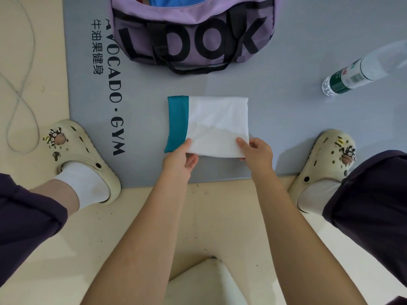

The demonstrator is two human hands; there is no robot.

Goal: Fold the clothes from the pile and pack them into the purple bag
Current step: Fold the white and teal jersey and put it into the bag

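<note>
A folded white garment with a teal band along its left side [217,119] lies in the middle of the grey gym mat [286,119]. My left hand [179,160] pinches its near edge by the teal band, thumb on top. My right hand [256,154] pinches the near right corner the same way. The near edge is lifted slightly off the mat. The purple bag with black "LOOK" lettering [193,34] stands open at the far side of the mat, with blue and red fabric showing inside it.
A clear plastic water bottle with a green label [361,69] lies on the mat at the right. My feet in cream clogs [81,157] [326,164] straddle the mat's near corners. A thin grey cable [24,89] loops on the floor at the left.
</note>
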